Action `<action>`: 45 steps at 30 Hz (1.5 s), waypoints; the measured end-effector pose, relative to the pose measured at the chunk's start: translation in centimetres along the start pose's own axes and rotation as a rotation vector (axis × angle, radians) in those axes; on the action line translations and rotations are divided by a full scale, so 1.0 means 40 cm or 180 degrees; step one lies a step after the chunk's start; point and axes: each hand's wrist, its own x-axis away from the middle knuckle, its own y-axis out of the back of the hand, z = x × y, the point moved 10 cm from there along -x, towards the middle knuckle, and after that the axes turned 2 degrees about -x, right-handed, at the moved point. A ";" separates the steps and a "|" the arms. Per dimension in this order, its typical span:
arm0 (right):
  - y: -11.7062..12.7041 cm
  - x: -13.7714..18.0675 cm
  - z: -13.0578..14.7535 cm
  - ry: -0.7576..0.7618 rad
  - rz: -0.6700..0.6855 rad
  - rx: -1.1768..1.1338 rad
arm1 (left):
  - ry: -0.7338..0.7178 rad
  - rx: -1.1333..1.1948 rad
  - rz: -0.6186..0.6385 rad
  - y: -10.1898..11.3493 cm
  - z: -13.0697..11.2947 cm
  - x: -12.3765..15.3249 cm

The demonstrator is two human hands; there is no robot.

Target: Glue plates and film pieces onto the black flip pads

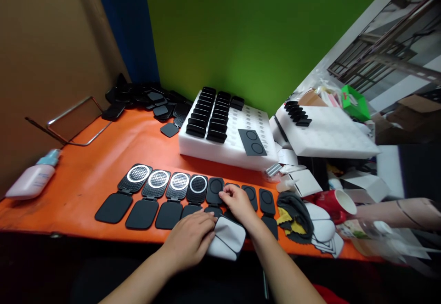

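Note:
Several black hinged two-panel pieces lie unfolded in a row on the orange tabletop. The upper panels at the left, such as this textured panel, show white rings. Further right, the upper panels are smooth with a faint dark ring, like this ringed panel. My right hand is at that panel's right edge, its thumb and fingertips pressed together; what they pinch, if anything, is hidden. Closed on a few white rounded-corner sheets, my left hand rests just in front of the row, partly covering the lower panels.
A white foam block holds upright black pieces and a grey two-ring sheet. Another foam block sits to the right. Black pieces are piled at the back left. A pink bottle, gloves and a red mug flank the row.

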 end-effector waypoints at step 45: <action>0.275 0.185 -0.177 -0.0763 -0.2457 -0.2636 | -0.0423 -0.1310 0.0045 -0.049 -0.014 -0.017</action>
